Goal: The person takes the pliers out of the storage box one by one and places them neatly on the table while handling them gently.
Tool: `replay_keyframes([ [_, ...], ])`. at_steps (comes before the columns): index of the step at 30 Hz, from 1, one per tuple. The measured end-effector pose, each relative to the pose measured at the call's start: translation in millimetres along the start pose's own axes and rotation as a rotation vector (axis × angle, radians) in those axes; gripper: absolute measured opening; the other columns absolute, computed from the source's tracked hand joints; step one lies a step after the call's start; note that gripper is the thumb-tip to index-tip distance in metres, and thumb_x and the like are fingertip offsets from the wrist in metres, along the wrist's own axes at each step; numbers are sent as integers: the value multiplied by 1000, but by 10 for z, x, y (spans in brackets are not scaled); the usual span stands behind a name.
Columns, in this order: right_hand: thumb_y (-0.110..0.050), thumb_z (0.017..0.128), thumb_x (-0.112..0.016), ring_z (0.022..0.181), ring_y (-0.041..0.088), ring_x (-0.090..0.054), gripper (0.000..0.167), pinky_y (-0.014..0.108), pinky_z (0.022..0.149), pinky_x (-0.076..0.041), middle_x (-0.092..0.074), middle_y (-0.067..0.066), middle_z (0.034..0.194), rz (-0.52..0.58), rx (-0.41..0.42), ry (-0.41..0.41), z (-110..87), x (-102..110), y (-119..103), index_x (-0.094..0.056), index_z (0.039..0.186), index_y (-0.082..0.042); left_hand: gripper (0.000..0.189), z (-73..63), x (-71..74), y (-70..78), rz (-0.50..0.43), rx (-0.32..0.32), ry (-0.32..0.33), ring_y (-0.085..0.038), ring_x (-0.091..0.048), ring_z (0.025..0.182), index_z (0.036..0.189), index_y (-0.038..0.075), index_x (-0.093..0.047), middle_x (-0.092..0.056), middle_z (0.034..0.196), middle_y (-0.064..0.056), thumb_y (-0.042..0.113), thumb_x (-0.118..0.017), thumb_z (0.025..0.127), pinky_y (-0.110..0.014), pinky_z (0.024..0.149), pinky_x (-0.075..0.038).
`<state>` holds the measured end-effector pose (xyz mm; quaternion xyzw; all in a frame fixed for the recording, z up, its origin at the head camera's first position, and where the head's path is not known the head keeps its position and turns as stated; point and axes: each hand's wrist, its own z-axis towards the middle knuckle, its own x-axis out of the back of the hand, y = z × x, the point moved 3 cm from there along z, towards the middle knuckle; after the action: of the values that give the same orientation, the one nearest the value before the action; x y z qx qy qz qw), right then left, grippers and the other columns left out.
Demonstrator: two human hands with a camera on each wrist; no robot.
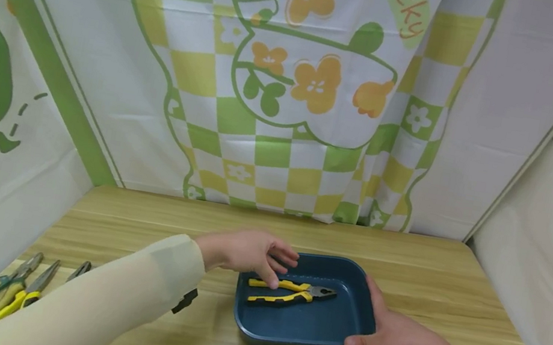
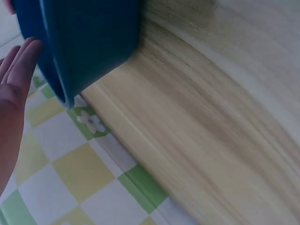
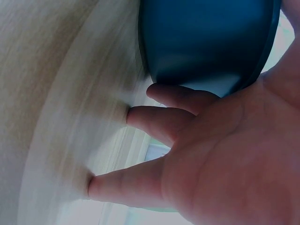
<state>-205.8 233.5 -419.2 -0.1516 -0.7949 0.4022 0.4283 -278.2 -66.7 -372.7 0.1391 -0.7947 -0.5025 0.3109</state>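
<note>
A dark blue rectangular box (image 1: 303, 343) stands on the wooden table. Inside it, towards the left, lie pliers (image 1: 283, 297) with yellow-and-black handles and a grey head pointing right. My left hand (image 1: 254, 254) hovers over the box's left end with its fingers loosely extended, the thumb close above the pliers' upper handle. In the left wrist view the hand's fingers (image 2: 23, 65) reach past the box rim (image 2: 56, 61). My right hand (image 1: 399, 336) holds the box's right end, thumb at the near corner. Other right fingers (image 3: 126, 187) reach down to the table in the right wrist view.
At the table's lower left lie several more pliers (image 1: 17, 291) with yellow and green handles, partly hidden by my left sleeve (image 1: 124, 293). A checkered, flowered cloth (image 1: 279, 155) hangs behind the table's far edge. White printed cloth walls (image 1: 539, 210) stand at both sides.
</note>
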Motion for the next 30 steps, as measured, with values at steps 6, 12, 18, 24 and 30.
replay_keyframes([
  [6, -43, 87, -77, 101, 24, -63, 129, 53, 98, -41, -64, 25, 119, -11, 3, 4, 3, 8, -4, 28, 152, -6, 60, 129, -55, -5, 135, 57, -34, -19, -59, 121, 141, 3, -55, -61, 134, -5, 2, -78, 85, -32, 95, -50],
  [12, -43, 87, -77, 102, 25, -63, 129, 54, 99, -41, -64, 24, 117, -12, 1, 4, 7, 9, -7, 28, 152, -5, 52, 185, -105, -43, 277, 111, -5, -16, -60, 117, 134, 6, -62, -65, 126, 0, 2, -78, 85, -31, 94, -50],
  [18, -42, 87, -77, 103, 25, -63, 128, 55, 100, -39, -65, 23, 115, -16, -1, 4, 12, 7, -9, 27, 151, -5, 51, 217, -115, -85, 335, 144, 38, -16, -60, 117, 133, 7, -63, -66, 124, 1, 0, -78, 84, -32, 95, -49],
  [24, -43, 87, -77, 103, 26, -63, 129, 55, 100, -39, -65, 24, 115, -15, 11, -1, 10, 9, -16, 28, 151, -4, 50, 234, -122, -85, 381, 157, 36, -15, -60, 116, 130, 10, -65, -67, 122, 2, 3, -80, 83, -30, 92, -51],
  [30, -42, 87, -78, 109, 29, -61, 130, 56, 102, -38, -61, 28, 121, -2, 6, 3, 5, 4, -23, 28, 151, -5, 49, 260, -191, -67, 366, 161, 10, -14, -60, 115, 130, 10, -66, -67, 121, 3, 3, -80, 83, -30, 91, -51],
])
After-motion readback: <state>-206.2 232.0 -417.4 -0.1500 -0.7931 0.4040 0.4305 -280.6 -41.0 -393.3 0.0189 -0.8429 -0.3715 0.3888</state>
